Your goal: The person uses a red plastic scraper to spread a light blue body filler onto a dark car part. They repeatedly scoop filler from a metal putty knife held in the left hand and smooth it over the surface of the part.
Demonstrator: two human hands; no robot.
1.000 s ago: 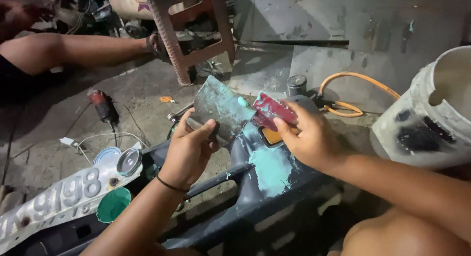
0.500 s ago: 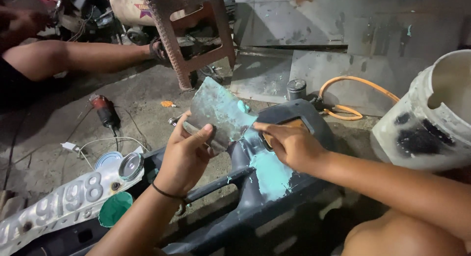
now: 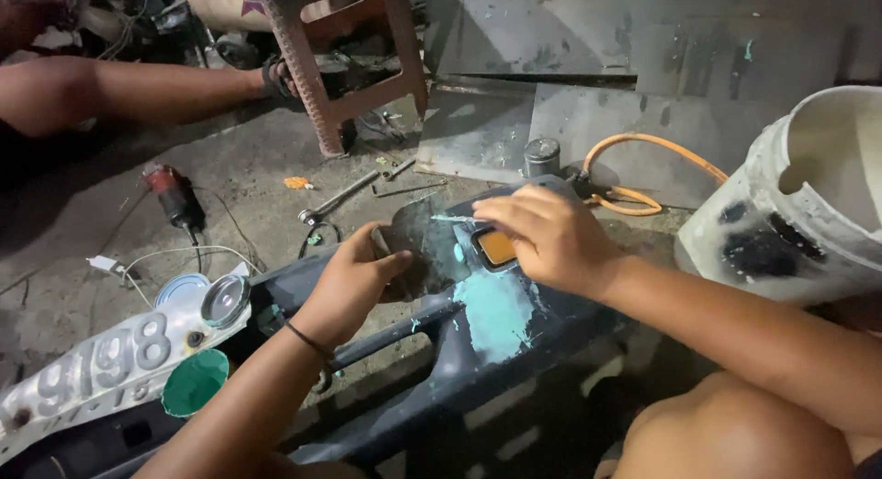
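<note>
My left hand (image 3: 354, 279) grips a dark flat mixing plate (image 3: 421, 249) by its near edge and holds it low over a dark blue-grey body panel (image 3: 459, 378). My right hand (image 3: 551, 233) lies palm down on the panel and pinches a thin spreader (image 3: 455, 219) with teal filler on its edge, which rests on the plate. An orange reflector (image 3: 496, 247) shows under the fingers of that hand. A smeared patch of teal filler (image 3: 496, 312) covers the panel just below the reflector.
A dirty white bucket (image 3: 799, 203) stands at right, with an orange hose (image 3: 643, 162) and a small metal canister (image 3: 542, 154) behind the panel. Pink stool (image 3: 340, 70), wrench (image 3: 338, 200), red power tool (image 3: 170, 192), white number plate (image 3: 92, 369), teal lid (image 3: 195, 383). Another person's leg (image 3: 119, 89) lies at the far left.
My left hand tipped the plate from raised and tilted down to nearly flat. My right hand came off the plate's face and settled on the panel by the reflector.
</note>
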